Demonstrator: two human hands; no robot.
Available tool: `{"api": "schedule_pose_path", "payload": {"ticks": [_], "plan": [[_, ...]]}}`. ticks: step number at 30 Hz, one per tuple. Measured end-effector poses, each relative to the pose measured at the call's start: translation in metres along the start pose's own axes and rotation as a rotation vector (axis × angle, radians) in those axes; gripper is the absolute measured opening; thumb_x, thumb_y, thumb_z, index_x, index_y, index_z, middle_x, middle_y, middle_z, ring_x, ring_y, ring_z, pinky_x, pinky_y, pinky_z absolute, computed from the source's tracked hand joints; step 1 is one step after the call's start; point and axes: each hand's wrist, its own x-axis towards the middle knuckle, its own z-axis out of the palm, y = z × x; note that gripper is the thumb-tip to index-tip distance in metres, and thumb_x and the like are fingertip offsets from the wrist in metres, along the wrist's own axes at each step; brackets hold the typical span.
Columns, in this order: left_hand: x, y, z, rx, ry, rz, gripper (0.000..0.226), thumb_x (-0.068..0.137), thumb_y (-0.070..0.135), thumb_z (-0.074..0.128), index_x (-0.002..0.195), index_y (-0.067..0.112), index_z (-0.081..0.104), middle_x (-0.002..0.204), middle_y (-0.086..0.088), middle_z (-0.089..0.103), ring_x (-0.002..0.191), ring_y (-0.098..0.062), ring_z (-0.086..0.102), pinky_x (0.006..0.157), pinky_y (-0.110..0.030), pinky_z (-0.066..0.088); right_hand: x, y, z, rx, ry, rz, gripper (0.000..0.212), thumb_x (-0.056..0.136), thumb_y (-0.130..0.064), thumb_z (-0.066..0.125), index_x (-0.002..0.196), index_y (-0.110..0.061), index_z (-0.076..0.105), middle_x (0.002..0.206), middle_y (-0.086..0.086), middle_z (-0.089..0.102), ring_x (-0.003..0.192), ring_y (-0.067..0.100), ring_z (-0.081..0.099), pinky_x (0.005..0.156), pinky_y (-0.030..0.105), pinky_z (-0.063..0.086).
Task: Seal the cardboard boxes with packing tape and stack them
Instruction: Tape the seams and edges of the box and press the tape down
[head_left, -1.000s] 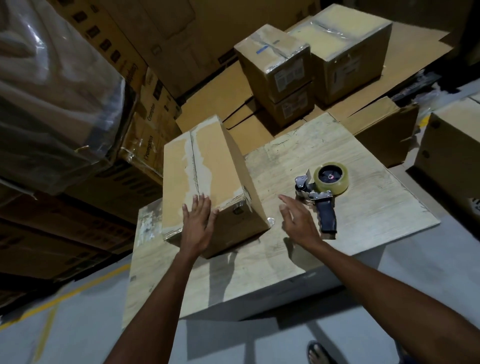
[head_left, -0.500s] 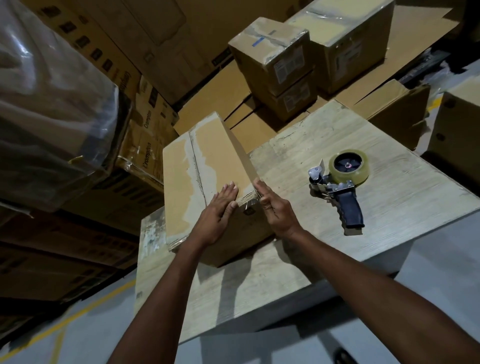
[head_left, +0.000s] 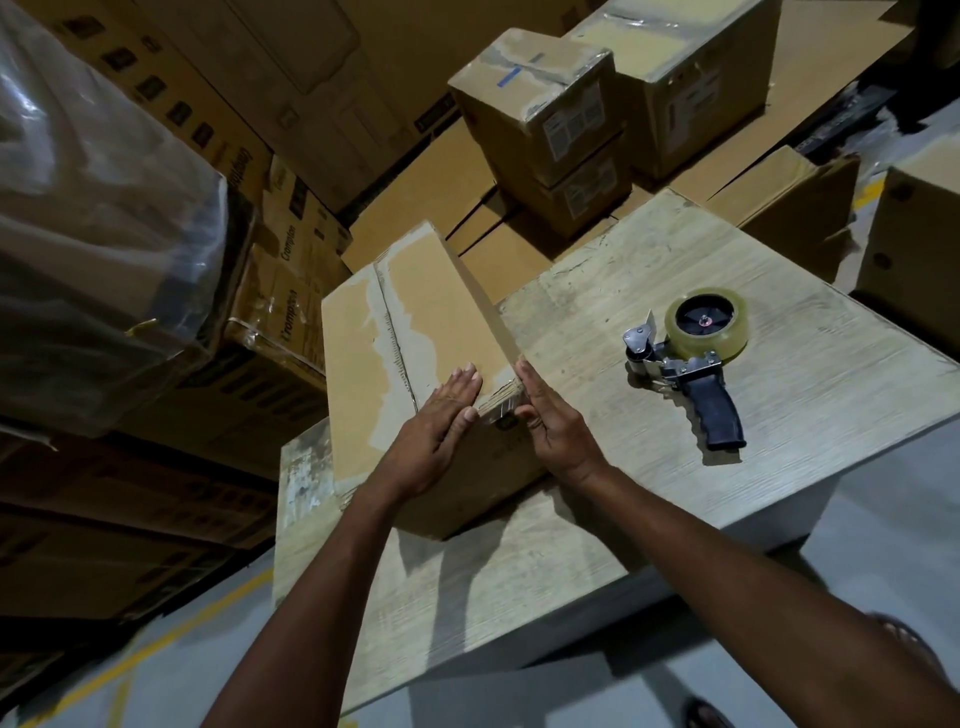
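Warehouse / packing area: printed cartons (head_left: 283, 291) stacked high on the left next to a big shrink-wrapped load (head_left: 93, 218), plus taped boxes (head_left: 550, 119) w/ shipping labels standing on flattened cardboard (head_left: 431, 192) at the back. Bare grey floor (head_left: 883, 561) w/ a yellow line (head_left: 171, 631) painted across it, like an aisle marking. Worn wooden table (head_left: 597, 291) in the middle w/ a handheld tape dispenser (head_left: 691, 358) lying on it, i.e. a packing bench.
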Motion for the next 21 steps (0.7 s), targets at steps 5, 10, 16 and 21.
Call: {"api": "schedule_pose_path", "payload": {"ticks": [5, 10, 16, 21], "plan": [[0.000, 0.000, 0.002, 0.038, 0.013, 0.007, 0.053, 0.112, 0.039, 0.028, 0.163, 0.026, 0.021, 0.170, 0.010, 0.013, 0.156, -0.003, 0.005, 0.127, -0.028, 0.006, 0.002, -0.001, -0.022, -0.014, -0.169, -0.005, 0.056, 0.110, -0.019, 0.045, 0.161, -0.007, 0.027, 0.168, 0.006, 0.028, 0.155, 0.011, 0.027, 0.122, 0.021, 0.027], [-0.001, 0.003, 0.004, 0.069, 0.037, 0.006, 0.053, 0.111, 0.042, 0.024, 0.162, 0.027, 0.019, 0.169, 0.010, 0.012, 0.155, 0.001, 0.003, 0.126, -0.024, 0.005, 0.005, -0.020, -0.022, -0.103, 0.340, 0.089, 0.039, 0.106, -0.035, 0.049, 0.106, -0.002, 0.068, 0.104, 0.008, 0.068, 0.093, 0.023, 0.062, 0.075, 0.035, 0.052], [-0.001, 0.003, 0.004, 0.063, 0.036, 0.005, 0.052, 0.112, 0.038, 0.028, 0.162, 0.026, 0.022, 0.169, 0.010, 0.013, 0.154, 0.002, 0.004, 0.126, -0.022, 0.005, 0.015, -0.050, -0.021, 0.056, 0.306, 0.256, 0.044, 0.097, -0.044, 0.069, 0.067, -0.014, 0.056, 0.062, -0.006, 0.052, 0.056, 0.008, 0.048, 0.055, 0.021, 0.037], [-0.001, 0.004, 0.003, 0.047, 0.028, 0.005, 0.053, 0.111, 0.040, 0.028, 0.162, 0.026, 0.022, 0.169, 0.010, 0.013, 0.154, 0.003, 0.004, 0.126, -0.024, 0.008, 0.008, -0.053, -0.020, 0.157, 0.196, 0.348, 0.034, 0.093, -0.038, 0.077, 0.072, -0.015, 0.065, 0.062, -0.006, 0.057, 0.052, 0.008, 0.047, 0.050, 0.022, 0.040]]}}
